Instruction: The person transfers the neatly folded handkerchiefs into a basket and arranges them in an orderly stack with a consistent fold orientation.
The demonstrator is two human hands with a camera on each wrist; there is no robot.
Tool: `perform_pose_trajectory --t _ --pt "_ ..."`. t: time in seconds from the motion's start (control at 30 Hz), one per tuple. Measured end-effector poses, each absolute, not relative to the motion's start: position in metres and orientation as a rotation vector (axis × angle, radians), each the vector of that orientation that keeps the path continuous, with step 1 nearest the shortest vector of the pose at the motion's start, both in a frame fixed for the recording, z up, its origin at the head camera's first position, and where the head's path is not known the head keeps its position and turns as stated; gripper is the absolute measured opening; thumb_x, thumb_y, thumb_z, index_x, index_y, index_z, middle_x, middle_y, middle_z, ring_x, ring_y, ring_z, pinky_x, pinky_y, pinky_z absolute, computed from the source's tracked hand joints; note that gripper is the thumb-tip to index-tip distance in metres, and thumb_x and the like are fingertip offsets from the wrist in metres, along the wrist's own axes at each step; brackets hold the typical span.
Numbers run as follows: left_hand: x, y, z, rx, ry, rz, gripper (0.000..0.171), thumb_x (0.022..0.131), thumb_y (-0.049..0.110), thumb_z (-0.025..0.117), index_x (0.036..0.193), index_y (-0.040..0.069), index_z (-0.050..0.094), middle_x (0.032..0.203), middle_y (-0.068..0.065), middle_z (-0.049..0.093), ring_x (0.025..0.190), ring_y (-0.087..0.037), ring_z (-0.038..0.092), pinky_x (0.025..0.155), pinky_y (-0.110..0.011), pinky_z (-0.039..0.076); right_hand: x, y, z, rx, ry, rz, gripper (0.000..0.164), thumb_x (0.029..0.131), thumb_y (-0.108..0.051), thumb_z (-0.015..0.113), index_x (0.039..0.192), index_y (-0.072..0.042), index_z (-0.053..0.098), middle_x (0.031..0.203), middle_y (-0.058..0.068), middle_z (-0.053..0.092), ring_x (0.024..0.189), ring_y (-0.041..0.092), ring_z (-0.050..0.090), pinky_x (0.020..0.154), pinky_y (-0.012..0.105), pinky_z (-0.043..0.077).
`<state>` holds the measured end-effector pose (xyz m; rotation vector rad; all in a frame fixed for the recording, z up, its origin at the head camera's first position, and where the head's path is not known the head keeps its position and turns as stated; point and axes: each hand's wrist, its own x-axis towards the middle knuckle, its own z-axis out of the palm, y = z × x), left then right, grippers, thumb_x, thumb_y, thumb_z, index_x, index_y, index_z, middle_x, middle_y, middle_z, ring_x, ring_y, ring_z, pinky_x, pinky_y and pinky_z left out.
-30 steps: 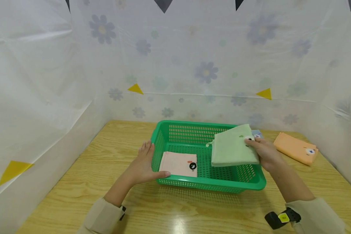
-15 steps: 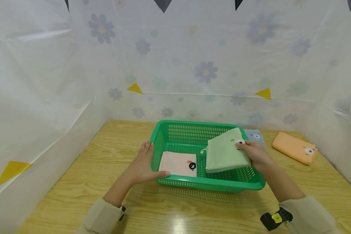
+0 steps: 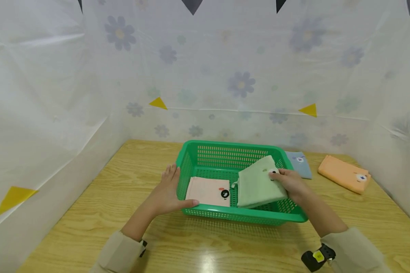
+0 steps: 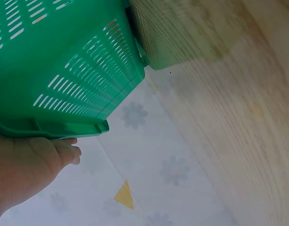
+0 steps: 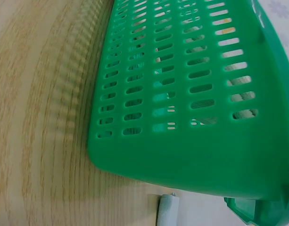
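Note:
A light green folded towel [image 3: 259,184] with a small face print hangs tilted inside the right half of the green plastic basket [image 3: 232,216]. My right hand [image 3: 292,185] pinches its right edge, thumb on top. Flat on the basket's bottom at the left lies a folded pink towel [image 3: 205,191] with a black round print. My left hand [image 3: 165,193] rests on the basket's front left corner, fingers straight along the left rim and thumb stretched over the front rim. In the left wrist view this hand [image 4: 36,160] lies against the rim. The right wrist view shows the basket's slotted wall [image 5: 182,150], no hand.
Behind the basket's right end lies a blue folded towel [image 3: 302,167]. Farther right is an orange folded towel [image 3: 343,174]. The wooden table [image 3: 150,242] is bounded by a flower-patterned sheet [image 3: 205,121] at the back and sides.
My right hand has moved left and down with the green towel, lowering it deeper into the basket. More of the blue towel shows. My left hand has stayed in place.

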<state>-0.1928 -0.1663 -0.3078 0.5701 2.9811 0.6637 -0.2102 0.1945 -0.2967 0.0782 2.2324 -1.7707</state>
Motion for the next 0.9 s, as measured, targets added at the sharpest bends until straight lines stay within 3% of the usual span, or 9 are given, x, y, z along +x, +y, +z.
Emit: perform_pose_trajectory --t 0.63,0.77,0.9 --pt "-0.193 -0.167 -0.308 0.574 2.98 0.675 0.116 0.074 0.068 0.06 0.148 -0.002 0.004 0.156 -0.017 -0.007 0.144 -0.035 -0.008 0.113 -0.057 0.015 -0.209 0.187 -0.306 0.073 2.197 -1.757 0.058 0.1 -0.022 0.04 0.141 0.014 0.018 0.092 -0.003 0.057 0.074 0.005 0.06 0.068 0.027 0.053" --pt "-0.194 -0.168 -0.308 0.569 2.974 0.68 0.117 0.074 0.068 0.06 0.148 -0.002 0.003 0.156 -0.016 -0.009 0.143 -0.035 -0.009 0.112 -0.058 0.016 -0.21 0.188 -0.308 0.061 2.175 -1.743 0.049 0.101 -0.02 0.038 0.135 0.013 0.025 0.091 -0.003 0.056 0.074 0.006 0.06 0.069 0.027 0.052" --pt "-0.193 -0.167 -0.307 0.57 2.976 0.675 0.117 0.074 0.068 0.06 0.148 -0.002 0.003 0.156 -0.015 -0.01 0.144 -0.035 -0.009 0.113 -0.057 0.014 -0.209 0.189 -0.308 0.047 2.198 -1.687 0.033 0.101 -0.016 0.037 0.12 0.011 0.036 0.092 0.001 0.055 0.074 0.008 0.058 0.069 0.028 0.051"
